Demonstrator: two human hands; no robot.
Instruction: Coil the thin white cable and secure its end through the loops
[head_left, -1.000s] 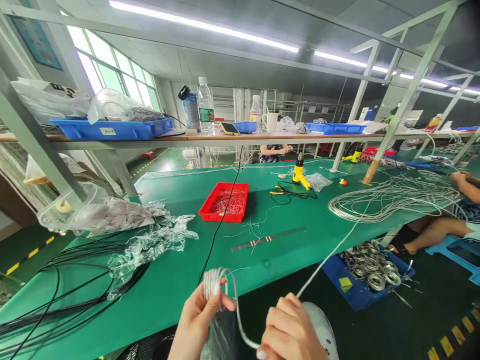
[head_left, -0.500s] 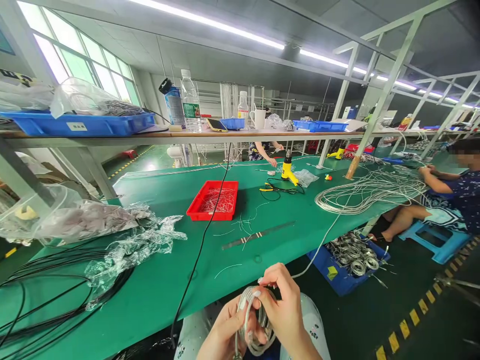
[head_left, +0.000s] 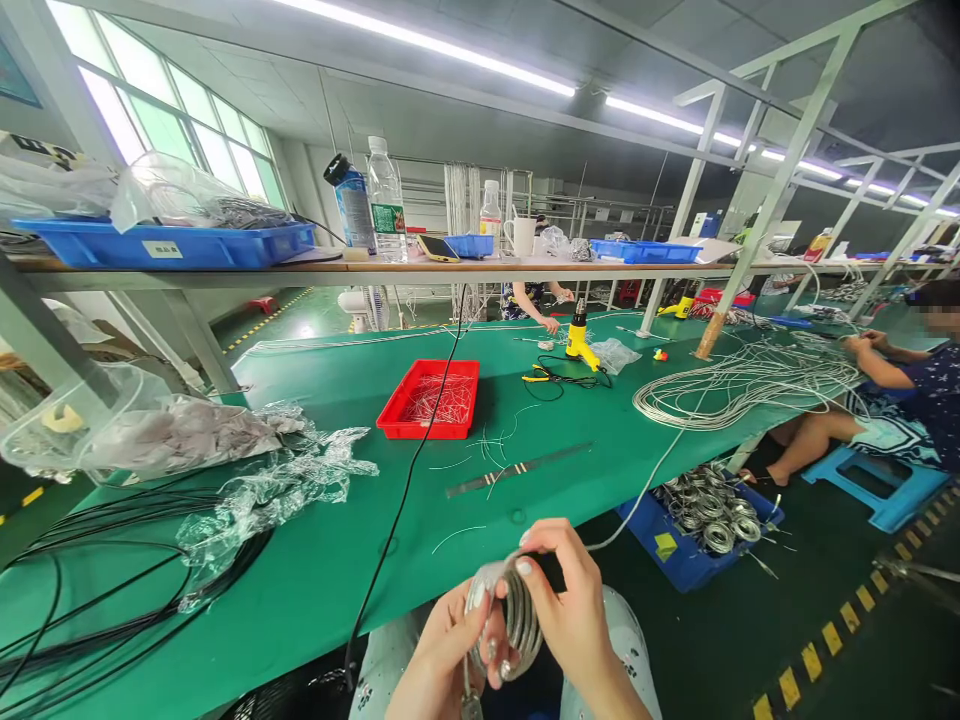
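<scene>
Low in the head view, both hands are closed on a small coil of silvery-white cable point(head_left: 514, 620) held over my lap. My left hand point(head_left: 450, 650) grips the coil from the left and below. My right hand point(head_left: 570, 610) pinches its top and right side. A loose strand point(head_left: 652, 470) runs from the coil up to a large loose pile of the same cable point(head_left: 742, 385) on the green table point(head_left: 315, 580).
A red tray point(head_left: 429, 400) of thin wires, a metal ruler point(head_left: 517, 470) and a yellow heat gun point(head_left: 579, 335) lie on the table. Black cables point(head_left: 112, 590) and plastic bags point(head_left: 187, 435) lie at left. A blue bin point(head_left: 709, 520) of finished coils sits on the floor. A seated person point(head_left: 892, 400) works at right.
The right hand came up from pulling the strand low right and now sits on the coil, with another loop on it. The view shifted right, bringing the seated person into view.
</scene>
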